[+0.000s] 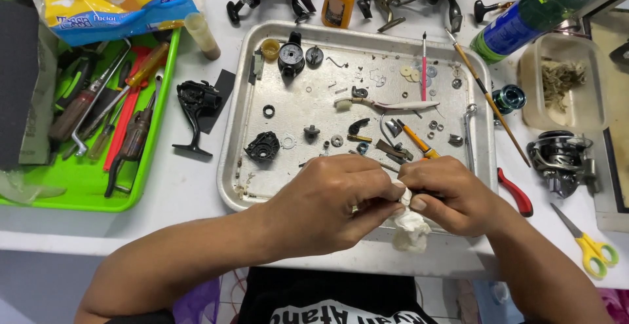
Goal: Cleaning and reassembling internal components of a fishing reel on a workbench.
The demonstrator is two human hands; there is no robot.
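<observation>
My left hand and my right hand meet over the near edge of a metal tray. Both pinch a crumpled white tissue that hangs down between them. What the tissue is wrapped around is hidden by my fingers. In the tray lie several small reel parts: a black housing piece, a round black spool cap, a white toothbrush, a pink-handled brush, washers, screws and springs.
A green tray with screwdrivers and pliers stands at left, with a black reel body beside it. At right are a silver reel, red-handled pliers, yellow scissors, a green spray can and a plastic container.
</observation>
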